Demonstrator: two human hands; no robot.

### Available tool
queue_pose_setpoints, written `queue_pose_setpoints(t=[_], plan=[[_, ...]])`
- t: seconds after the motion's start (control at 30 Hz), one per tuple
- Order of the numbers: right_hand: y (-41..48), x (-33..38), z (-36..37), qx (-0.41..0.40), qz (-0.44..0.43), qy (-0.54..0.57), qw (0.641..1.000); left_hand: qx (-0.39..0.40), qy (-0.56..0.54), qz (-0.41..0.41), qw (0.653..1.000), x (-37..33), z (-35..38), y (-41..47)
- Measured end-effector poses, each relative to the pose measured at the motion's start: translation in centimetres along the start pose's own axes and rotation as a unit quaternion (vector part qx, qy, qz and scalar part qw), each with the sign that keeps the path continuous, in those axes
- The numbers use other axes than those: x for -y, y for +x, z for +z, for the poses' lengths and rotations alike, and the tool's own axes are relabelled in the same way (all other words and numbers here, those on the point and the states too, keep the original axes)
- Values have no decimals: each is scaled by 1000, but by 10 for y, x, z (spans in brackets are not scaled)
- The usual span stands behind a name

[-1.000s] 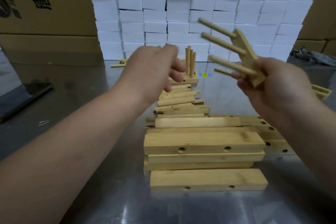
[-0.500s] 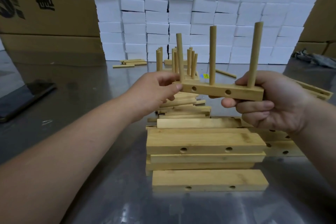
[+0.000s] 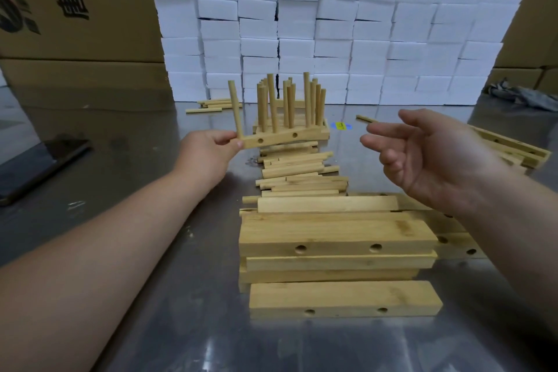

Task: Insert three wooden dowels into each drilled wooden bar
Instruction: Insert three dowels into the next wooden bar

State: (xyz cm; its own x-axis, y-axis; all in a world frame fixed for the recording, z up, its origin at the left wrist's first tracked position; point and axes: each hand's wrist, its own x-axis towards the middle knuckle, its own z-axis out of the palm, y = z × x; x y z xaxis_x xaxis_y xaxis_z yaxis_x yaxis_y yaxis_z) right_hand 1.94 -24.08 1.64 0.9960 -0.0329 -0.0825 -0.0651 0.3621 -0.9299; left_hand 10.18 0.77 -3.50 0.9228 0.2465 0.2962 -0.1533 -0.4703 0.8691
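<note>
My left hand [image 3: 211, 149] pinches the left end of a wooden bar with three upright dowels [image 3: 283, 137], held just in front of a group of finished bars with standing dowels [image 3: 296, 103] at the back. My right hand [image 3: 431, 157] hovers to the right of it, fingers spread, holding nothing. A heap of loose dowels [image 3: 297, 174] lies on the metal table between the finished bars and a stack of drilled bars [image 3: 335, 238] close to me. One drilled bar [image 3: 344, 299] lies alone at the front.
More drilled bars [image 3: 513, 151] lie at the right behind my right hand. A few loose dowels [image 3: 211, 106] rest at the back left. A dark phone [image 3: 39, 166] lies at the left. White foam blocks [image 3: 332, 24] and cardboard boxes [image 3: 75, 9] wall the back.
My right hand has let go of the doweled bar and drawn back to the right. My left hand now holds the bar alone and has carried it away from me toward the finished group.
</note>
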Motion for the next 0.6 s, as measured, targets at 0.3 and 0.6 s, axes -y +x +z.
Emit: queue_pose_setpoints(t=[0.3,0.6], plan=[[-1,-5,3,9,6,-34,999,16,104,7,994,8,23,38],[-2,-6,5,20,4,-67,998,51,238,40,969,8,41,62]])
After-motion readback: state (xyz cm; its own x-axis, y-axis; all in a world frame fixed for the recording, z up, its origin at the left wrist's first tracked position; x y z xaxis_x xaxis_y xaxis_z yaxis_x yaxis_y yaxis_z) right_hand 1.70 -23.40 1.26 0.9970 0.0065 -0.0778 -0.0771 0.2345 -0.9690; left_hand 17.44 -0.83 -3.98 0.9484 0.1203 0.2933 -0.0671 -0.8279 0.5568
